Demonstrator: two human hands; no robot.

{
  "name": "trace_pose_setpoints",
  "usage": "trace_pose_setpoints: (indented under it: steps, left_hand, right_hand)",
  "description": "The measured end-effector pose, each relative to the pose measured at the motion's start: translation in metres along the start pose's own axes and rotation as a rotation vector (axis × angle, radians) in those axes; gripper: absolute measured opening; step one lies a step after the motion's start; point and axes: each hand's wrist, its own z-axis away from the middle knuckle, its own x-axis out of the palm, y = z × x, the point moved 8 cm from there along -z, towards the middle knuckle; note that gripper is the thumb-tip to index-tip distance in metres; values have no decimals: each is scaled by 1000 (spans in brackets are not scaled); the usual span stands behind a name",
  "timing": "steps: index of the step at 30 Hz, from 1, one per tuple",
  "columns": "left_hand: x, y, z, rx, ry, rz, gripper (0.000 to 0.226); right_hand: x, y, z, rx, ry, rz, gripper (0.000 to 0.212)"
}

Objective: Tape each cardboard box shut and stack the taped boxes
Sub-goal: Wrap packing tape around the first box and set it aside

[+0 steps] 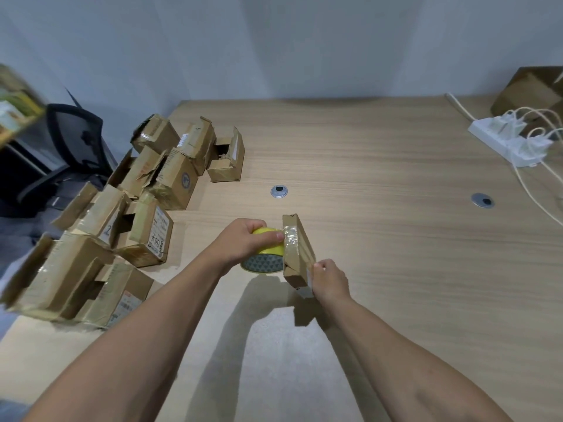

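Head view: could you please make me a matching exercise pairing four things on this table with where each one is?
1 tape roll
2 small box
3 power strip
4 box pile

A far right of the table
B along its left edge
C in the left hand
D in the right hand

Pairs: 1-C, 2-D, 3-A, 4-B.

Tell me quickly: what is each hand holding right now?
Left hand: closed around the yellow tape roll.
Right hand: closed on the small cardboard box, holding its near end.
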Motion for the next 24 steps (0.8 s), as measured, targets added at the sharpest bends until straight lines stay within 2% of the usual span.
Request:
trace_pose_setpoints:
  steps: [2,4,8,11,15,19,21,24]
  left_hand:
    - [6,-2,-2,10,-1,-190,39]
    - [9,-6,-2,3,35,-289,41]
    - [1,-7,-2,-10,95,-333,51]
    - [7,2,-4,-8,91,-388,45]
    - [24,17,-9,37,37,-287,26]
    - [25,-1,-12,-3,8,66,28]
    - [34,-13,-8,-3,-56,153,37]
    - [40,-24,-4,-28,-77,224,64]
  right_hand:
    - [2,-16,4,-57,18,-88,14]
    - [10,-33,6,-99,-82,-203,25]
    - [14,-41,12,-5,-331,-417,56]
    - [12,-44,10,-51,-436,-433,57]
    - [-1,-48,8,-175,-353,-267,73]
    - [-33,-59,5,-303,-187,-99,41]
    - [-41,-62,4,-328,-161,-59,32]
    - [-42,-66,6,-347,-120,40,32]
